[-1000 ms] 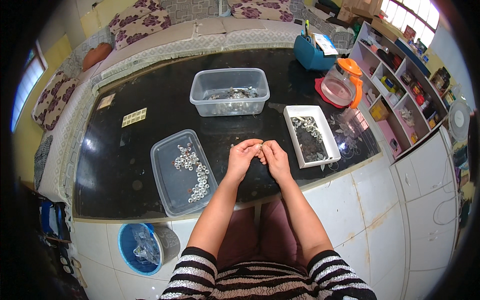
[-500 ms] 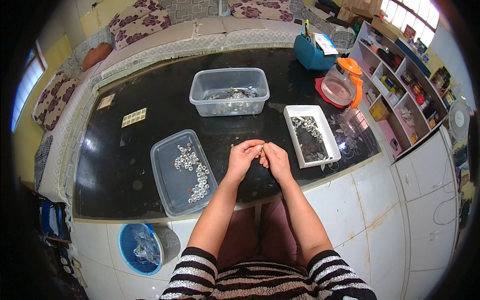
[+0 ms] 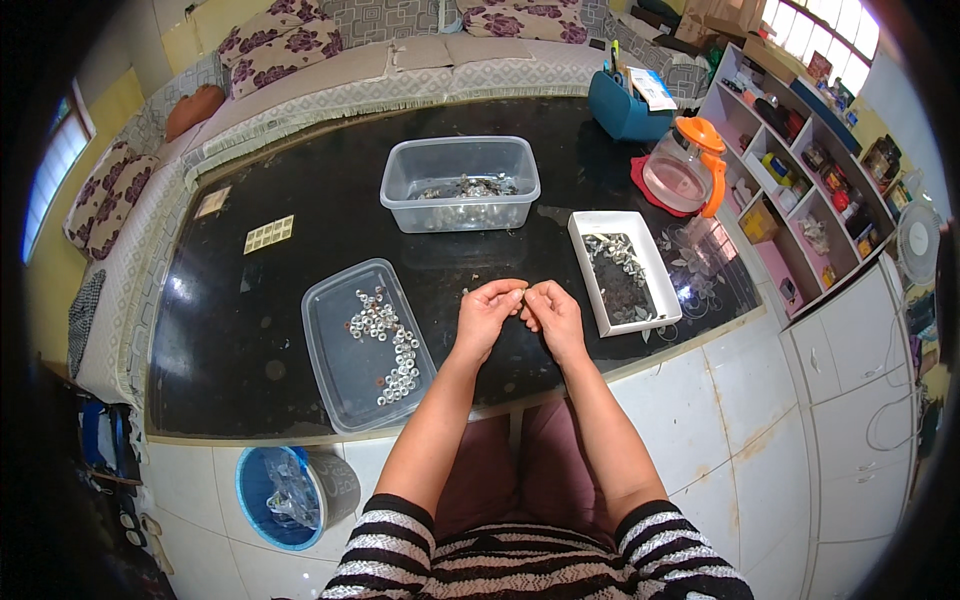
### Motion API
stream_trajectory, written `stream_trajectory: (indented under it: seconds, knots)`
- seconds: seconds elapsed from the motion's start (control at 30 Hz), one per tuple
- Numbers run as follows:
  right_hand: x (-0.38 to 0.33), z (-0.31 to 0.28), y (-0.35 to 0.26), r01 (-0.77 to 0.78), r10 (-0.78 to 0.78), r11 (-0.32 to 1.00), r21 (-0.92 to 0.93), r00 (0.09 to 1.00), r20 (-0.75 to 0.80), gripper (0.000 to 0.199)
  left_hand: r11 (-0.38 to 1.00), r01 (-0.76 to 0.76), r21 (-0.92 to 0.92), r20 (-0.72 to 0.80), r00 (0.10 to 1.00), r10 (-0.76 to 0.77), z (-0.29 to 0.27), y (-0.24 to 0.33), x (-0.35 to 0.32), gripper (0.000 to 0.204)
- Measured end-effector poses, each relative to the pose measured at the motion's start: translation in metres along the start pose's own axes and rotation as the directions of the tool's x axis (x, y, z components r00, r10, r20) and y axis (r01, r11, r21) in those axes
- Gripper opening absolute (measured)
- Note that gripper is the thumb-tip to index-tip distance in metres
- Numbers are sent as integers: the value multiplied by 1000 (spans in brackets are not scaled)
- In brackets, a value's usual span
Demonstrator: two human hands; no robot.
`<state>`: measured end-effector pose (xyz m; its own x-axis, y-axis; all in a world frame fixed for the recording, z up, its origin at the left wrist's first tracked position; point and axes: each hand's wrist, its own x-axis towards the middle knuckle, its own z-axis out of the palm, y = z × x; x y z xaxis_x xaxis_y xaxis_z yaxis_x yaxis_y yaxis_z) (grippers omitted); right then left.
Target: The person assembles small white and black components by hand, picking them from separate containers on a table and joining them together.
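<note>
My left hand [image 3: 488,314] and my right hand [image 3: 553,318] meet fingertip to fingertip above the near part of the black table. Both are closed in a pinch around something tiny between them, too small to name. To the left lies a clear plastic lid [image 3: 335,370] with several small silvery ring-shaped pieces [image 3: 372,318] on it. Beyond my hands stands a clear plastic tub [image 3: 460,217] holding many small metal parts [image 3: 468,187]. A white open box [image 3: 650,262] at my right holds small grey and white pieces [image 3: 616,256].
An orange-lidded glass jug [image 3: 678,172] stands on a red mat at the far right, beside a teal container [image 3: 626,108]. A yellowish card [image 3: 269,235] lies at the left. Below the table's front edge is a blue-lined bin [image 3: 297,497]. Shelves [image 3: 800,170] rise at the right.
My right hand has shifted slightly, and its fingertips are a little farther from the left ones. The containers stay where they were.
</note>
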<state>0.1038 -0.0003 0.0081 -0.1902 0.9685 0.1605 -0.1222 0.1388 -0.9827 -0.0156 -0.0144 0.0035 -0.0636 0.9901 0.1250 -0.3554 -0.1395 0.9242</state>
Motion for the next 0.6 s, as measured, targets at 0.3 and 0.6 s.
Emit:
stream_trajectory:
  seconds: [0.3, 0.6]
  knots:
    - [-1, 3, -4, -8, 9, 998, -56, 1000, 17, 29, 999, 11, -48, 19, 1000, -11, 1, 1, 0, 16]
    - [-1, 4, -3, 26, -26, 998, -51, 1000, -9, 30, 999, 18, -45, 20, 1000, -17, -1, -2, 1, 16]
